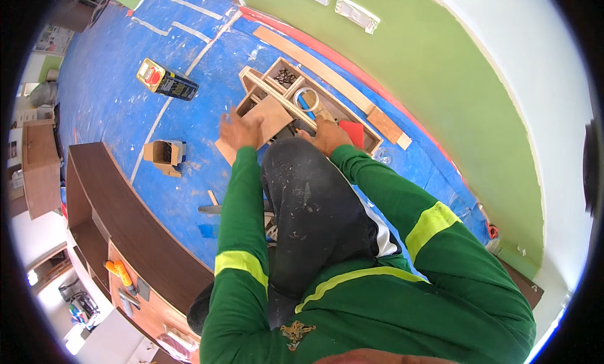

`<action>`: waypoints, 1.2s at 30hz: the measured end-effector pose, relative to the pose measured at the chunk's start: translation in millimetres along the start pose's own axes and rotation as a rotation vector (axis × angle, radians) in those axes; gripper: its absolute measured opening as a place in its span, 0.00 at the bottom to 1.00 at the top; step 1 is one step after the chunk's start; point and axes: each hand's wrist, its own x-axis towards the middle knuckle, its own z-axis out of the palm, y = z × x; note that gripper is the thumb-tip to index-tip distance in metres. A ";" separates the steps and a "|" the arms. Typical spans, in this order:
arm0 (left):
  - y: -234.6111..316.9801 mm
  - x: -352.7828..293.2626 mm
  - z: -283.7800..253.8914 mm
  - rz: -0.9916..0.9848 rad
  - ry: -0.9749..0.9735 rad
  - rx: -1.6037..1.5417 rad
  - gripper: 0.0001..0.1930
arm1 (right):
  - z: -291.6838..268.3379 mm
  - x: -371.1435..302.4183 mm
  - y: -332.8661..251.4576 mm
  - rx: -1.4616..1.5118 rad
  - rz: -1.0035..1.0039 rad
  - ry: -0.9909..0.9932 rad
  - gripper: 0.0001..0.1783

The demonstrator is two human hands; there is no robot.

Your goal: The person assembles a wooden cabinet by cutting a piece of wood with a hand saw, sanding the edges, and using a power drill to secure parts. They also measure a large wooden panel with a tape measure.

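Blue floor sheeting (113, 81) bears an open carton (168, 168) and a rectangular tin (171, 82). Left hand (240, 131): on a thin wooden board (269, 115), which lies against the divided wooden toolbox (272, 88); grip cannot be determined. Right hand (331, 136): fingers inside toolbox, near tape roll (296, 100); grasp unclear. Red item (352, 134) just beside, rightward.

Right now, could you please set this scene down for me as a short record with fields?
Left hand: at a flat wooden board; grip unclear
Right hand: at the open wooden toolbox; grip unclear
Toolbox contents: small dark fasteners, red item
On blue sheeting: can, open cardboard box
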 end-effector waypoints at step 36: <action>-96.4 4.3 35.9 -0.730 -0.495 -1.524 0.23 | 11.9 13.9 15.0 0.033 0.026 -0.076 0.37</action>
